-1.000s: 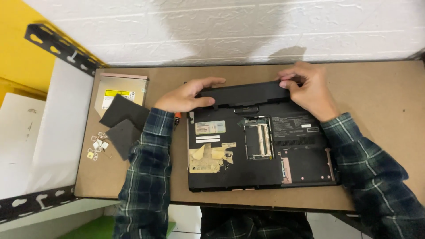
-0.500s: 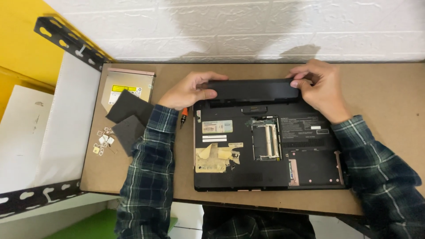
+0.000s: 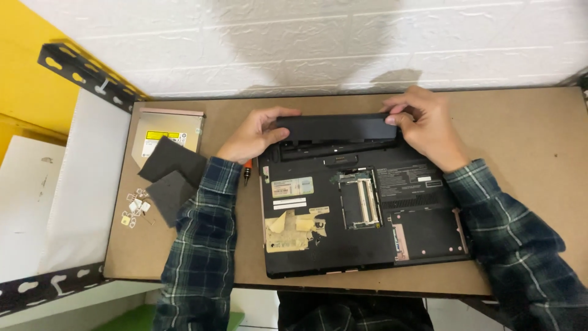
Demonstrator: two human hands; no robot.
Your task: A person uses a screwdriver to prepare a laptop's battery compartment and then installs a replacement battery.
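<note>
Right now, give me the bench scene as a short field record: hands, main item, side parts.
surface: brown board table against a white brick wall
main item: black laptop, upside down, memory bay uncovered
left hand: grips the left end of the long black battery
right hand: grips the battery's right end
battery: at the laptop's far edge, over its bay; whether it is seated, cannot tell
left of laptop: optical drive, two dark cover panels, small loose parts
by left sleeve: orange-handled screwdriver, mostly hidden

laptop on table | battery behind | drive left
</note>
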